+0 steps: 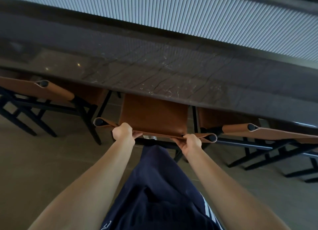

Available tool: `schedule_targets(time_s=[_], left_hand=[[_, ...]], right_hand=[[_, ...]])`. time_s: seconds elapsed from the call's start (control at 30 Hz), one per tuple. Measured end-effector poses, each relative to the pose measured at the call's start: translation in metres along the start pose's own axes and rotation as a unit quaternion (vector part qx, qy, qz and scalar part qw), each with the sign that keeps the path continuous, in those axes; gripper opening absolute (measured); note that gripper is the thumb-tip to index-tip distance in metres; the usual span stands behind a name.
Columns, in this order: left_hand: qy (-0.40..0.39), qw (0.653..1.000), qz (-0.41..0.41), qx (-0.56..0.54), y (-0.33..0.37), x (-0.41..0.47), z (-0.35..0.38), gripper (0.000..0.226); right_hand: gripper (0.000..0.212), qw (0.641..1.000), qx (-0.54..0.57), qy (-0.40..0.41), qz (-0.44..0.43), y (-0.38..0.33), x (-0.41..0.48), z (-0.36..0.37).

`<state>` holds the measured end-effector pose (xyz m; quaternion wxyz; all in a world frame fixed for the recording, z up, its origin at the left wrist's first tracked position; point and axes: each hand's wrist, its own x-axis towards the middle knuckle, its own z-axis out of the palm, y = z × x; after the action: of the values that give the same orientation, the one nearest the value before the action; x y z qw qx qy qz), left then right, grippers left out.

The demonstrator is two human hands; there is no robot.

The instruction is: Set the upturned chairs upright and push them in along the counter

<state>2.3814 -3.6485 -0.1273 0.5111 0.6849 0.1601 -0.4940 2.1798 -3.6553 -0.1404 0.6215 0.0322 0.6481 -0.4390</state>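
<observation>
A chair (153,114) with a tan leather seat and black frame stands upright in front of me, its seat partly under the dark stone counter (154,75). My left hand (123,132) grips the top edge of its leather backrest near the left post. My right hand (190,143) grips the same edge near the right post. A second tan chair (43,92) stands upright at the left along the counter. A third chair (258,131) stands upright at the right.
A ribbed white wall panel (206,20) runs behind the counter. Beige tiled floor (51,161) lies below. My dark trouser leg (154,186) is just behind the middle chair. Black chair legs (258,157) spread over the floor at right.
</observation>
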Motion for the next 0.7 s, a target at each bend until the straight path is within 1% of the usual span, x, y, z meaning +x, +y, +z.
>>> schedule_targets(time_s=[0.13, 0.27, 0.4, 0.57, 0.63, 0.7], left_hand=[[-0.010, 0.999, 0.033, -0.005, -0.003, -0.001, 0.007, 0.030], [-0.043, 0.998, 0.031, -0.028, 0.001, 0.004, 0.016, 0.032], [-0.060, 0.997, 0.031, -0.024, 0.006, 0.016, 0.028, 0.040], [-0.101, 0.994, 0.051, 0.002, 0.016, 0.022, 0.054, 0.046], [-0.104, 0.993, 0.059, 0.005, 0.023, 0.027, 0.062, 0.047], [-0.099, 0.993, 0.061, 0.001, 0.033, 0.036, 0.068, 0.049]], right_hand=[[0.024, 1.000, 0.013, -0.001, -0.016, -0.009, 0.004, 0.003], [0.026, 0.999, -0.002, -0.026, -0.041, -0.020, 0.010, 0.013], [0.027, 0.998, -0.010, -0.031, -0.053, -0.031, 0.023, 0.025], [0.029, 0.998, -0.004, -0.037, -0.053, -0.050, 0.048, 0.036], [0.033, 0.998, 0.003, -0.049, -0.043, -0.053, 0.054, 0.042], [0.031, 0.997, 0.008, -0.059, -0.041, -0.053, 0.059, 0.049]])
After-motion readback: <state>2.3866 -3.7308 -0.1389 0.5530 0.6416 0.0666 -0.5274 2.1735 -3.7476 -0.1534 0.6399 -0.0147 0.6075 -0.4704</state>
